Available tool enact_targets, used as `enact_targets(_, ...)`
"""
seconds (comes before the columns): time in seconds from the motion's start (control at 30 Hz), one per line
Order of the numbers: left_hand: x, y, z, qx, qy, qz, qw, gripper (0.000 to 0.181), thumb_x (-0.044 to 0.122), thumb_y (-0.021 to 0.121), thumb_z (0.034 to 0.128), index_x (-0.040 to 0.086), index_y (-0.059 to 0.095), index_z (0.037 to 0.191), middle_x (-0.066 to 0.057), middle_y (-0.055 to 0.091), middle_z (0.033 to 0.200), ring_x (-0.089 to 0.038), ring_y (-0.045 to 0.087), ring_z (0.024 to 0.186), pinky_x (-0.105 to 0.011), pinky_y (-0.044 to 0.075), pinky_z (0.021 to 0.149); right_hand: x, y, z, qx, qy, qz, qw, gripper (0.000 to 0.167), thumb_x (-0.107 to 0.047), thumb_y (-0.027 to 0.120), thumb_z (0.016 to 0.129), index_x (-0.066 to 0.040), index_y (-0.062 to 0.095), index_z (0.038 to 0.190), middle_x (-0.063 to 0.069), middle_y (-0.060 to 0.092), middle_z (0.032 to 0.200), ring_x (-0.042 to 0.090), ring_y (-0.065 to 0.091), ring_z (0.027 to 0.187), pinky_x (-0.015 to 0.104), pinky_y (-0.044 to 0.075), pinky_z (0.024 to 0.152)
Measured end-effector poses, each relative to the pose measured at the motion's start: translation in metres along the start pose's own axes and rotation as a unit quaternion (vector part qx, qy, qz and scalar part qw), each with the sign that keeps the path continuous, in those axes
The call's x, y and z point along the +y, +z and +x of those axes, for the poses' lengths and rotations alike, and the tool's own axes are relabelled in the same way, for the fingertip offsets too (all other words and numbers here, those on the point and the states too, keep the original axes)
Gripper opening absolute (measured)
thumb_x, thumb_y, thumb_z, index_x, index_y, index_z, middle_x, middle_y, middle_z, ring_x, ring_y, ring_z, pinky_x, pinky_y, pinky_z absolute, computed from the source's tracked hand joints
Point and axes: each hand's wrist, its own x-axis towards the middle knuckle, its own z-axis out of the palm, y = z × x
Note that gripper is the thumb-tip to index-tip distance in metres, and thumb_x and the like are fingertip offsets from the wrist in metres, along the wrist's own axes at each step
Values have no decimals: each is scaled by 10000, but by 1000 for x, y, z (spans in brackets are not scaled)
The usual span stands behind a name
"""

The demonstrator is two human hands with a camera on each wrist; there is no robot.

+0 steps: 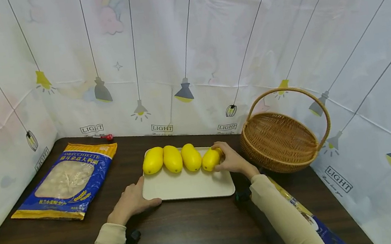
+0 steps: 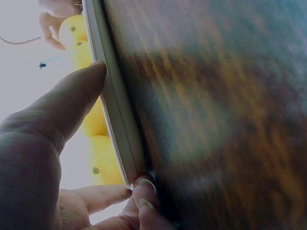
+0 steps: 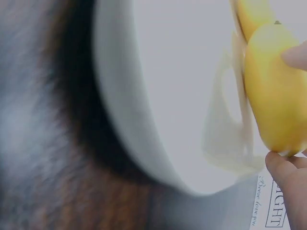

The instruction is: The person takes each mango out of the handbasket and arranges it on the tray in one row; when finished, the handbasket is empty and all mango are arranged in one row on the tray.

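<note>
A cream rectangular tray [image 1: 188, 185] lies on the dark table. Along its far side, three yellow mangoes [image 1: 172, 159] lie side by side, with a fourth mango [image 1: 210, 159] at the right end. My right hand [image 1: 230, 159] grips that fourth mango; in the right wrist view its thumb and fingers are on the mango [image 3: 274, 88], low over or on the tray. Around the tray's near left corner, my left hand [image 1: 133, 200] holds the edge, thumb along the front rim and fingers at the left side. The left wrist view shows its thumb [image 2: 79, 93] against the rim.
A wicker basket [image 1: 278, 141] with a tall handle stands to the right, tilted towards me. On the left lies a blue and yellow pasta bag [image 1: 66, 179]. Another blue and yellow package [image 1: 316, 221] is partly hidden by the right arm. A small red-ended object [image 1: 109, 137] sits at the back.
</note>
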Motion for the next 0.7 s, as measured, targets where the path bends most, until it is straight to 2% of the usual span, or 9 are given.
enact_targets(0.23,0,2,0,-13,-3,-64,10000,1082,562,785,778,-1,282,1554,-341,561,1325,-453,595,1169,-605,481,1003,-1,-5,0,-132,-51,-165,9998,788,-106,747,731,-102,452,1462,149,189,1672,414,206,1540,650,232,1202)
enact_targets(0.5,0,1,-1,18,25,-57,10000,1066,551,785,782,-12,295,1543,-344,566,1317,-452,598,1159,-604,483,997,-7,-12,-11,-48,-16,-339,9994,854,-86,721,736,-105,390,1522,172,191,1670,437,215,1531,681,241,1181)
enact_targets(0.6,0,0,-1,15,38,-78,10000,1067,547,788,782,-5,289,1548,-343,565,1318,-451,597,1157,-607,482,993,-12,-15,-18,31,126,-395,9991,819,-98,684,778,-106,367,1533,170,196,1669,434,219,1532,675,243,1185)
enact_targets(0.7,-1,-1,-2,16,71,-75,9999,1052,538,787,785,7,296,1549,-334,576,1315,-438,609,1146,-596,493,980,-18,-19,-26,140,283,-512,9982,745,-143,651,868,-93,340,1544,175,227,1656,424,243,1524,655,258,1188)
